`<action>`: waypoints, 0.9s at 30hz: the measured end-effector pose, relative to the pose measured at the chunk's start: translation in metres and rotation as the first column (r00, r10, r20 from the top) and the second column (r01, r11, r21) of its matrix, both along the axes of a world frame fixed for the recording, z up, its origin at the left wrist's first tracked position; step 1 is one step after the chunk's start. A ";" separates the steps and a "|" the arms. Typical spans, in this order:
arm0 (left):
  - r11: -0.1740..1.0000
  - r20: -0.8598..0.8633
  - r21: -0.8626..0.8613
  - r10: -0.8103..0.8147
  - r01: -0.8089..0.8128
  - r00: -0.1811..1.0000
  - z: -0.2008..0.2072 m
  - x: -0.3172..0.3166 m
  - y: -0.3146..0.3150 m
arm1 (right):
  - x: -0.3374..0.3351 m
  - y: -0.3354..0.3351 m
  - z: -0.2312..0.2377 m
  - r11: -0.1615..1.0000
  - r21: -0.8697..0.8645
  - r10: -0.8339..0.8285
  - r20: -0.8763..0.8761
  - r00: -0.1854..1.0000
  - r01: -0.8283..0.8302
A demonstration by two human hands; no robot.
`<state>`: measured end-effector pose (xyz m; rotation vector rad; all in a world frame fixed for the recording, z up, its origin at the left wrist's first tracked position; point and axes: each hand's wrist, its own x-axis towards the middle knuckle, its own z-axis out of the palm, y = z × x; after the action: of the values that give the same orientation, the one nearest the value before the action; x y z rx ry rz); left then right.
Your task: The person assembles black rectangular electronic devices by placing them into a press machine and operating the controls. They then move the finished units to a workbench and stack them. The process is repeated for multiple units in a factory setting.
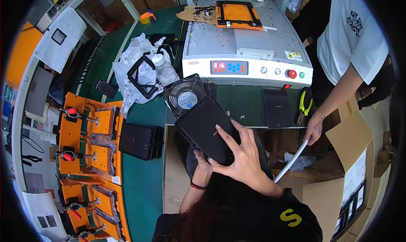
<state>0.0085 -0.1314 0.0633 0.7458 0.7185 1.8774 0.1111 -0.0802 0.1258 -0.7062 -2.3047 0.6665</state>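
Observation:
Over my lap I hold a black rectangular plastic panel [203, 132] tilted, its flat face up and a small orange-brown spot on it. My left hand [202, 168] grips its lower left edge, the fingers partly hidden beneath. Across the panel's lower right side lies my right hand [243, 153], the thumb near the bottom edge and the fingers reaching over the face and far edge. Just beyond the panel's upper end is a black-framed fan [186, 99] with a pale round label. A stack of similar black panels [140, 141] rests on the green table to the left.
Orange clamping fixtures [91, 157] line the left side. A grey machine [228, 47] stands ahead, bearing an orange jig [239, 14]. Green-handled pliers [304, 106] lie at right. Beside an open carton [334, 174], another person's hand [314, 130] holds a pale rod [292, 161].

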 end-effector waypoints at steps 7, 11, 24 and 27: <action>0.982 0.250 -0.186 0.084 -0.038 0.965 -0.012 0.004 -0.008 | -0.004 0.000 0.002 0.998 0.063 -0.034 0.118 0.992 0.026; 0.986 0.328 -0.145 0.127 -0.083 0.936 -0.010 -0.002 -0.007 | 0.000 0.020 0.000 0.988 -0.155 0.019 -0.033 0.999 -0.024; 0.356 -0.507 -0.196 0.761 -0.914 0.405 0.027 -0.065 -0.120 | -0.117 -0.022 -0.010 0.415 -0.650 0.544 -0.384 0.746 -0.637; 0.165 -0.430 -0.177 0.874 -0.970 0.227 0.038 -0.062 -0.176 | -0.144 -0.071 -0.004 0.371 -0.514 0.646 -0.455 0.613 -0.773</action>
<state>-0.0534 -0.3072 0.1016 0.1261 2.0684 2.5670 -0.0324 -0.1511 0.1213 0.1908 -2.0812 1.9781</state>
